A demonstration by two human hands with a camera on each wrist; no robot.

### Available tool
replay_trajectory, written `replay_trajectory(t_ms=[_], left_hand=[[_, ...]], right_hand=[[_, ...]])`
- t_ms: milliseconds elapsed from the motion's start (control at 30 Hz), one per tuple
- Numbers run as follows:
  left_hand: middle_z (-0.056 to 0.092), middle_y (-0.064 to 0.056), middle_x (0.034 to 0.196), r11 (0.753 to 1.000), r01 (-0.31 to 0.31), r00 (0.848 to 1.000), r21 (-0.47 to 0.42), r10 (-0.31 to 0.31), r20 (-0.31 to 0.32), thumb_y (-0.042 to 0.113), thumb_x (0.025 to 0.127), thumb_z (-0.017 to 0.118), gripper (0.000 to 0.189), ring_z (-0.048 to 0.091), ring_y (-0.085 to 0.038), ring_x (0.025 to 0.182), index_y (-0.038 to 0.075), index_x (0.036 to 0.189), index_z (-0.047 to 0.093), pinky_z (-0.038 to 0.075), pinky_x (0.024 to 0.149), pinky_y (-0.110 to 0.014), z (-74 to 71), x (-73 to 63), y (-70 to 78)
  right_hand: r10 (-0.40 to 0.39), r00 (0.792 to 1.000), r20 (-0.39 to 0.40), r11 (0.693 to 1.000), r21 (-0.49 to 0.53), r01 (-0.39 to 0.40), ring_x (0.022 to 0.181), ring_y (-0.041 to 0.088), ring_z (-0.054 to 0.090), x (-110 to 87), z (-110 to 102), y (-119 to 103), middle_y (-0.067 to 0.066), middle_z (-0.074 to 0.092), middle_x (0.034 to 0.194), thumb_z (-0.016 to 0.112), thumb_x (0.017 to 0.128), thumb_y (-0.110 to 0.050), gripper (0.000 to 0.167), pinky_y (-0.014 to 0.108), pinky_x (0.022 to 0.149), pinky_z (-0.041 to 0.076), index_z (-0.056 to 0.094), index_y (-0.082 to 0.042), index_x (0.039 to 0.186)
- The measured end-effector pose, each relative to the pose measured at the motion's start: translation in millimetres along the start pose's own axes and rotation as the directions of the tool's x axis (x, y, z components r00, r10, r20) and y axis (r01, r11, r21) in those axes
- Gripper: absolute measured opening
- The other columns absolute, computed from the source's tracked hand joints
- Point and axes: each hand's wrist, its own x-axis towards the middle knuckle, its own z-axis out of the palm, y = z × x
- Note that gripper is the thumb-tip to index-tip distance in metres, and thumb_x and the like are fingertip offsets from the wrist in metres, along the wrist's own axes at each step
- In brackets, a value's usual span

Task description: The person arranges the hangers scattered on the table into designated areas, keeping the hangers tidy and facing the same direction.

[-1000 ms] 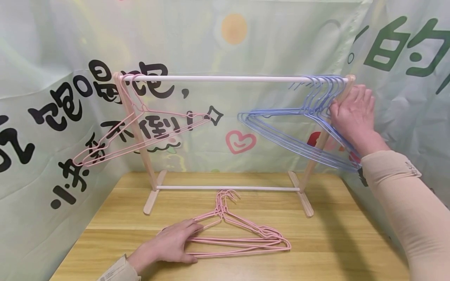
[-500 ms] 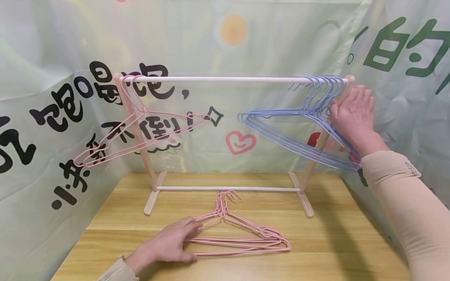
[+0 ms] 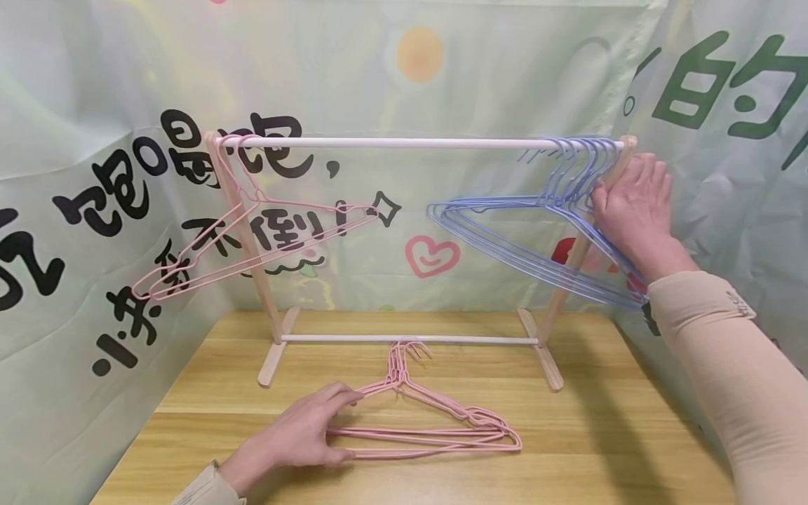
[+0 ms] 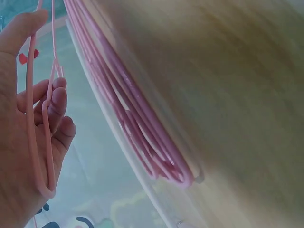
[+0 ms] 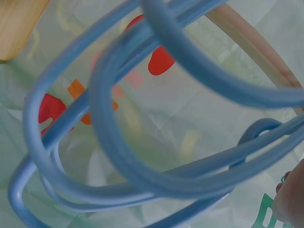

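In the head view a bunch of pink hangers [image 3: 435, 400] lies on the table, hooks toward the rack's lower bar. My left hand [image 3: 303, 428] is at its left end. The left wrist view shows one pink hanger [image 4: 32, 109] across that palm, thumb over one wire and fingers curled at the other, apart from the rest of the bunch [image 4: 137, 118]. My right hand [image 3: 637, 203] grips the right wooden post [image 3: 571, 270] of the rack near its top, beside several blue hangers [image 3: 505, 242]. Blue hanger ends [image 5: 109, 123] fill the right wrist view, with a fingertip [image 5: 290, 197] at its edge.
The rack's white top rail [image 3: 391, 143] carries the blue hangers at the right and two pink hangers [image 3: 278, 259] at the left. Its wooden feet [image 3: 273, 361] stand on the wooden table [image 3: 189, 421]. A printed cloth [image 3: 353, 77] hangs behind and at both sides.
My left hand has shifted slightly left, with its fingers a little higher, and the hanger wire by its fingertips has risen. My right hand and the rack stay put.
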Motion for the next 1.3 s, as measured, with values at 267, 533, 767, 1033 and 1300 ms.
replay_trajectory(t_ms=[267, 533, 767, 1033, 1300], left_hand=[[0.058, 0.005, 0.133, 0.999, 0.004, 1.000, 0.046, -0.003, -0.029, 0.050, 0.073, 0.091, 0.089, 0.061, -0.011, 0.113, 0.014, 0.147, 0.056, 0.056, 0.092, -0.040, -10.5, -0.4, 2.8], [0.059, 0.000, 0.129, 0.998, -0.042, 0.993, 0.052, 0.048, -0.108, 0.039, 0.074, 0.093, 0.086, 0.060, -0.008, 0.094, 0.008, 0.145, 0.056, 0.054, 0.078, -0.030, -28.7, 2.1, 2.5], [0.059, -0.002, 0.130, 0.996, -0.045, 0.986, 0.072, 0.056, -0.159, 0.037, 0.072, 0.094, 0.087, 0.057, -0.006, 0.096, 0.006, 0.144, 0.056, 0.054, 0.077, -0.028, -49.0, 2.5, 1.9], [0.060, -0.001, 0.130, 0.985, -0.017, 0.957, 0.172, 0.066, -0.283, 0.038, 0.065, 0.099, 0.091, 0.057, -0.008, 0.092, 0.008, 0.141, 0.059, 0.053, 0.073, -0.031, -76.3, 2.6, -6.4], [0.061, -0.017, 0.130, 0.953, -0.012, 0.908, 0.303, 0.137, -0.395, 0.036, 0.060, 0.100, 0.096, 0.064, -0.034, 0.111, 0.002, 0.140, 0.058, 0.058, 0.086, -0.052, -109.7, 3.8, -11.6]], right_hand=[[0.000, 1.000, 0.009, 1.000, -0.003, 0.000, 0.104, 0.051, 0.028, 0.5, -0.1, -0.3, 0.034, 0.031, 0.116, 0.038, 0.101, -0.026, 0.046, 0.062, 0.090, 0.024, 0.033, 0.014, 0.122], [-0.002, 1.000, 0.000, 1.000, 0.000, 0.002, 0.105, 0.051, 0.028, 0.3, -0.8, -0.1, 0.034, 0.031, 0.116, 0.039, 0.101, -0.026, 0.046, 0.062, 0.091, 0.024, 0.033, 0.014, 0.121], [0.000, 1.000, 0.000, 1.000, -0.003, 0.000, 0.105, 0.052, 0.028, 1.6, 0.3, 1.9, 0.035, 0.031, 0.117, 0.040, 0.101, -0.027, 0.047, 0.064, 0.092, 0.024, 0.034, 0.015, 0.121], [-0.021, 0.999, -0.028, 1.000, 0.002, 0.021, 0.104, 0.053, 0.029, -0.6, 1.7, 1.2, 0.035, 0.032, 0.116, 0.039, 0.101, -0.027, 0.046, 0.064, 0.091, 0.025, 0.035, 0.015, 0.119], [-0.025, 0.998, -0.053, 1.000, 0.011, 0.026, 0.105, 0.055, 0.030, -2.0, 1.9, 0.3, 0.035, 0.033, 0.116, 0.040, 0.100, -0.028, 0.047, 0.064, 0.092, 0.025, 0.036, 0.015, 0.118]])
